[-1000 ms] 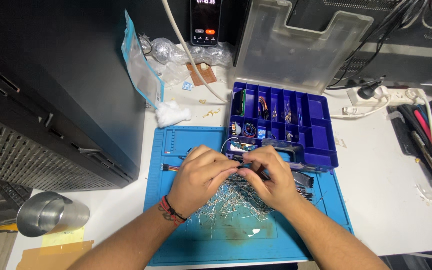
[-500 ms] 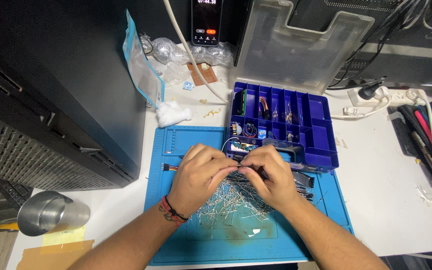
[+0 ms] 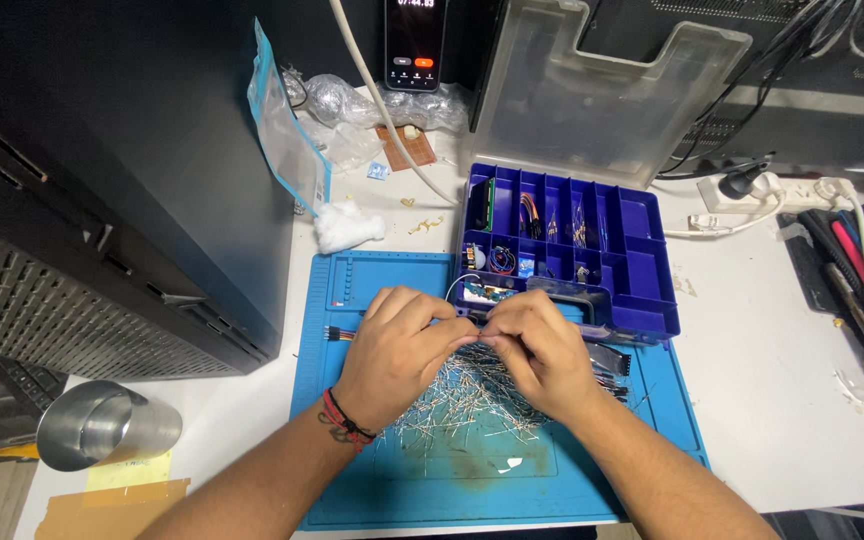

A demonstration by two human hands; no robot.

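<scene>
My left hand (image 3: 399, 345) and my right hand (image 3: 540, 345) meet fingertip to fingertip over a blue work mat (image 3: 372, 480). Between them they pinch a thin strip of jumper wires, whose pin ends (image 3: 339, 334) stick out to the left of my left hand. Under the hands lies a loose pile of several small metal pins (image 3: 457, 410). A red and black band circles my left wrist. Just beyond the fingers stands a blue compartment box (image 3: 642, 275) with small electronic parts in it.
The box's clear lid (image 3: 602, 95) stands raised behind it. A black computer case (image 3: 102, 180) fills the left. A metal cup (image 3: 102, 425) lies at front left. A phone (image 3: 414, 45), plastic bags, cotton wad (image 3: 347, 225), power strip (image 3: 752, 190) and tools (image 3: 862, 270) surround the mat.
</scene>
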